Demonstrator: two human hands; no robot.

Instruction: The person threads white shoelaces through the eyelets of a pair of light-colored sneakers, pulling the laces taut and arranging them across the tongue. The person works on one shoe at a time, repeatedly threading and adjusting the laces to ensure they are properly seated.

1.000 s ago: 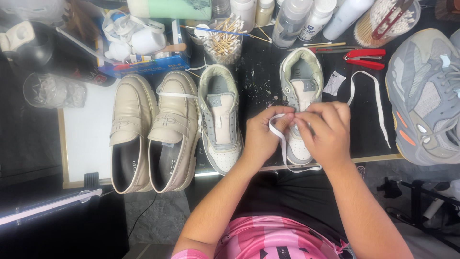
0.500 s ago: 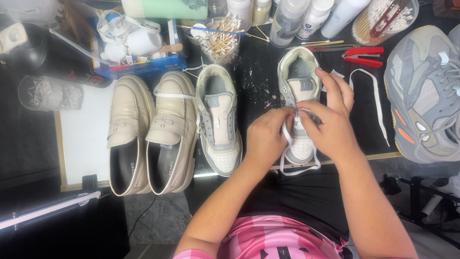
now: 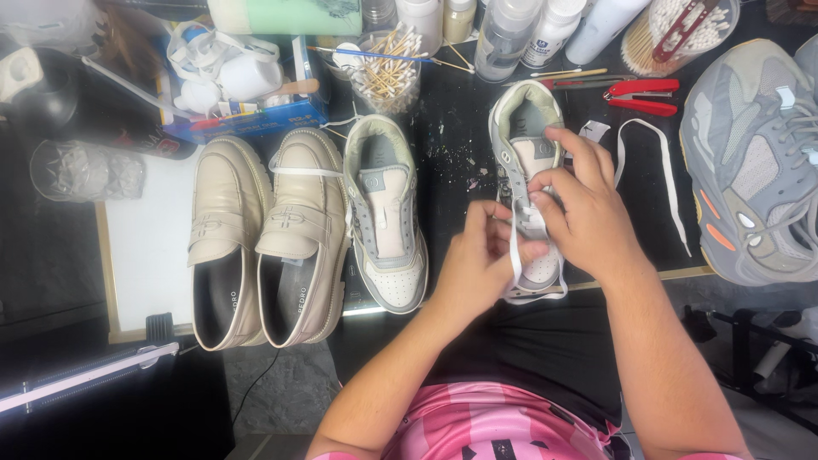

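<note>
Pinching a white shoelace (image 3: 515,255) between thumb and fingers, the left hand (image 3: 479,260) sits just below the grey-and-white sneaker (image 3: 521,128) on the black table (image 3: 464,145); the right hand (image 3: 584,213) rests on that sneaker, fingertips pressed together on the lace at the eyelets; its matching sneaker (image 3: 385,213) lies beside beige loafers (image 3: 268,230); another loose lace (image 3: 660,170) lies near red clippers (image 3: 643,95).

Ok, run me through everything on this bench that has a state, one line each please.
Right sneaker: partly laced, steadied by right hand.
White lace: pinched in left hand.
Left sneaker: unlaced, upright.
Beige loafers: side by side, upright.
Loose lace: lying free on table.
Red clippers: lying flat.
</note>
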